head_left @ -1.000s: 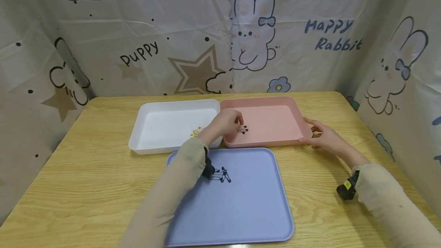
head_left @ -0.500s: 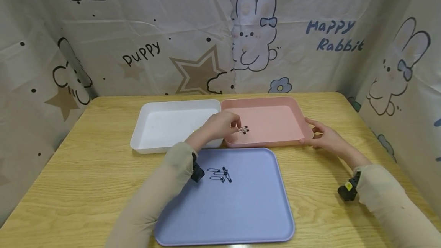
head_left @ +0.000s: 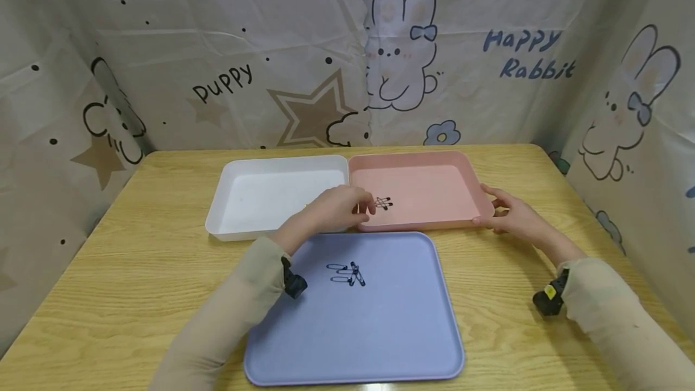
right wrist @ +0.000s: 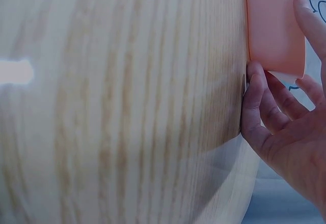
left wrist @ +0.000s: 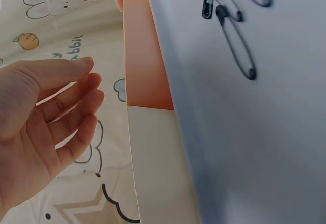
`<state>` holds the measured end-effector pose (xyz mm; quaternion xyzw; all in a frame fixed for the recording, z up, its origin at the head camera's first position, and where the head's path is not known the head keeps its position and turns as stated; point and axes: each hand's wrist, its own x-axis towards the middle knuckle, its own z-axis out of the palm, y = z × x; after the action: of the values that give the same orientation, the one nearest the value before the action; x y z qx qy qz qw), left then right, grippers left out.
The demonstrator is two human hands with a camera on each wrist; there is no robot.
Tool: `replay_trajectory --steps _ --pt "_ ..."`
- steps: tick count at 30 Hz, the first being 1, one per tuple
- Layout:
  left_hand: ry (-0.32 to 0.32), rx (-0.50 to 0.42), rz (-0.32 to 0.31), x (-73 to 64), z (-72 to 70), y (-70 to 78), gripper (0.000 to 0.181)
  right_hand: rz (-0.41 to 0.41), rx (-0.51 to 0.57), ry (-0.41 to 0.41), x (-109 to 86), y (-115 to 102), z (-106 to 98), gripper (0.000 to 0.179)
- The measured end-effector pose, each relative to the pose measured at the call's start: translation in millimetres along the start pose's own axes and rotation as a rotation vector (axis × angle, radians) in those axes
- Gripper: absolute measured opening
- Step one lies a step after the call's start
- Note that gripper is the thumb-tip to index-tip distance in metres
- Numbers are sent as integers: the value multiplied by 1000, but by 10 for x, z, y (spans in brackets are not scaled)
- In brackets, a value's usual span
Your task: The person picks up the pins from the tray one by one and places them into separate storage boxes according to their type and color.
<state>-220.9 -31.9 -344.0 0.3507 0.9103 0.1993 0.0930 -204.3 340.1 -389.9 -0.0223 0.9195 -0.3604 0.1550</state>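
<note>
Head view: the left hand has drawn back, fingers loose, empty, leaving slim black metal safety pins seemingly settled in the rectangular pink plastic tray the right hand grips.

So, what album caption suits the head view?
Right hand gripping a shallow pink rectangular tray, left hand empty near its other end, black safety pins lying on a flat lavender tray.

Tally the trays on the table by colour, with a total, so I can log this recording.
White tray: 1
Pink tray: 1
Blue tray: 1
Total: 3 trays
</note>
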Motion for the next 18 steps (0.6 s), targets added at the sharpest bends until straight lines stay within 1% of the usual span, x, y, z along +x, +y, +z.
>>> replay_trajectory --steps 4,8,13,18 --pt "-3 32 68 -86 33 -4 10 4 -5 0 -1 -7 1 92" --pt "-33 52 115 -153 106 -9 7 8 -6 -2 1 -5 2 93" --pt "-98 39 139 -224 199 -12 8 4 -6 -3 11 12 5 92" --pt "-176 53 134 -278 259 4 8 6 -12 -1 28 35 8 92"
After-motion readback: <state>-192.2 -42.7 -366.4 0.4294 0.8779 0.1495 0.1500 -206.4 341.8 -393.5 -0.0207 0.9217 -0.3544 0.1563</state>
